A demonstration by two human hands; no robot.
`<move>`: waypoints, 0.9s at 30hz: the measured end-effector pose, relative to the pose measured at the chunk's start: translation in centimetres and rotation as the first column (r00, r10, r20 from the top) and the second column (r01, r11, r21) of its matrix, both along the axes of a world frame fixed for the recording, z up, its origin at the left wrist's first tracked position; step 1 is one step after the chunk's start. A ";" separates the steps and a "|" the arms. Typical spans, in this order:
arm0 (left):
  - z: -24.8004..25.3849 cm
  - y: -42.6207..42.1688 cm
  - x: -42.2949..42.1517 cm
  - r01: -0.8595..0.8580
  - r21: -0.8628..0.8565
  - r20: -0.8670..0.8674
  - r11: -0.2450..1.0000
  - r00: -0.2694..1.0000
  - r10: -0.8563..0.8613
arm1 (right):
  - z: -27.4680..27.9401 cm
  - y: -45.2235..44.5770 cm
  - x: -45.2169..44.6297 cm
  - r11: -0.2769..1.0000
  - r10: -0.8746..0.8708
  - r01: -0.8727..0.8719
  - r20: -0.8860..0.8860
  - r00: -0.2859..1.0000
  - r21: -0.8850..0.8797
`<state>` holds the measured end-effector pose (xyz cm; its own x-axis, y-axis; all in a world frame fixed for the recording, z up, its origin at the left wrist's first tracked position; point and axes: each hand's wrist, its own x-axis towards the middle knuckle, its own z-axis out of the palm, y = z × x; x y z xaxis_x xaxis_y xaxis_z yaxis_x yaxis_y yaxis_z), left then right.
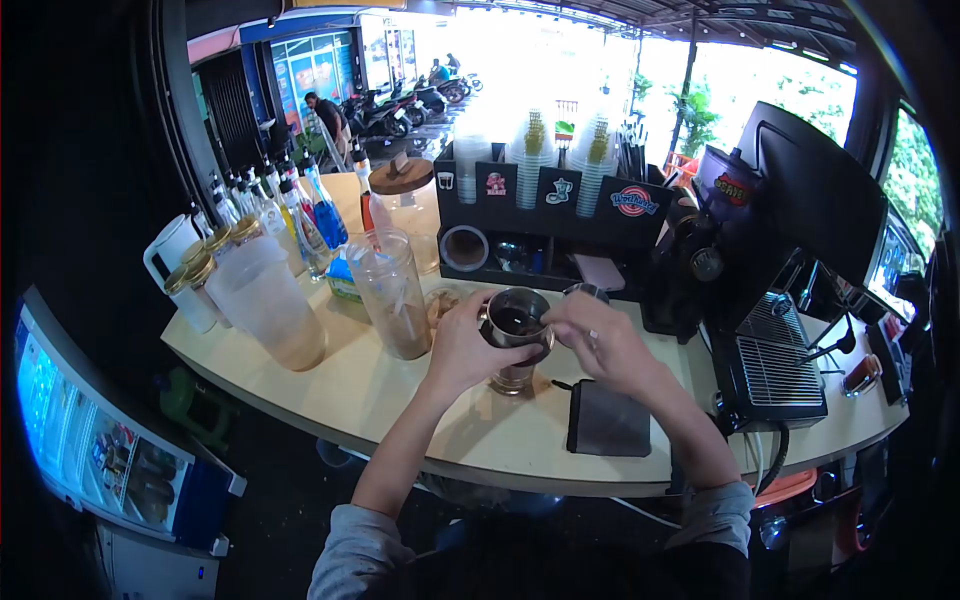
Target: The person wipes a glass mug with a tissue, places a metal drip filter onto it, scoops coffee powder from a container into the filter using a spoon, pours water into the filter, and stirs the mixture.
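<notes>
Cup (517, 316), metal-looking, dark inside, sits at mid-counter, right over a clear glass base (513, 379); can't tell if they're one piece. Left hand (468, 348) clamped around its left side, thumb across the front. Right hand (608, 345) at the right rim, fingers curled together; can't tell whether they pinch anything. Dark square pad (612, 425) lies flat on the counter (470, 440), just below the right hand. Tall clear container (386, 290) upright, left of the left hand, some brown at the bottom. Frosted jug (262, 295) farther left, also upright. Pump bottles (327, 222) and wooden-lidded jar (405, 210) behind those. Black organizer (520, 192) at the back holds stacked plastic cups (537, 145). Espresso machine (775, 370) on the right, glass of brown liquid (861, 375) beyond it. Lit fridge (100, 430) lower left.
</notes>
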<state>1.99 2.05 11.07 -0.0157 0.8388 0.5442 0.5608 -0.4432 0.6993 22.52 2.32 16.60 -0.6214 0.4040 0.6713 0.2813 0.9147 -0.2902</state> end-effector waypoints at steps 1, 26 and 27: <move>0.0 0.1 0.0 -0.005 -0.004 -0.021 1.000 1.000 0.005 | 0.2 0.4 0.1 0.997 -0.058 0.059 0.017 0.998 -0.052; 1.8 0.2 -0.9 0.153 0.013 0.042 0.988 0.987 -0.154 | -0.4 1.1 1.2 0.989 0.025 -0.018 -0.048 0.999 0.145; 1.7 0.5 -1.1 0.154 0.013 0.040 0.988 0.987 -0.154 | -0.4 1.3 1.2 0.992 0.002 0.006 -0.070 0.998 0.126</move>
